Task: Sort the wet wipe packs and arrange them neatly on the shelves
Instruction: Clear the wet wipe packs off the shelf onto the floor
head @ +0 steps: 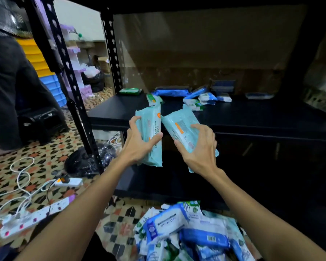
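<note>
Holding two matching teal packs up at mid-frame, the person has one in each hand, just in front of the black shelf (252,117). The left hand (139,143) curls round the left teal pack (151,140), thumb across its printed face and fingers over its left edge, and that pack stands close to upright. The right hand (199,147) grips the right teal pack (183,129) from its right side, and this one leans, top end tipped toward the upper left, nearly meeting the other pack's top corner.

Same colour, same orange stripe, so these look like one kind and belong side by side. To do this well, I'd say square them up first: turn the leaning pack to match the upright one, labels facing the same way.

Across the back of the shelf, just above centre, lie blue packs (170,92), a green pack (130,90) and small white-and-blue packs (207,97), loosely scattered. Best set the teal pair on a bare part of the shelf, not on that scatter.

Plenty remains: the heap of packs (186,232) at the bottom of the frame is unsorted.
</note>
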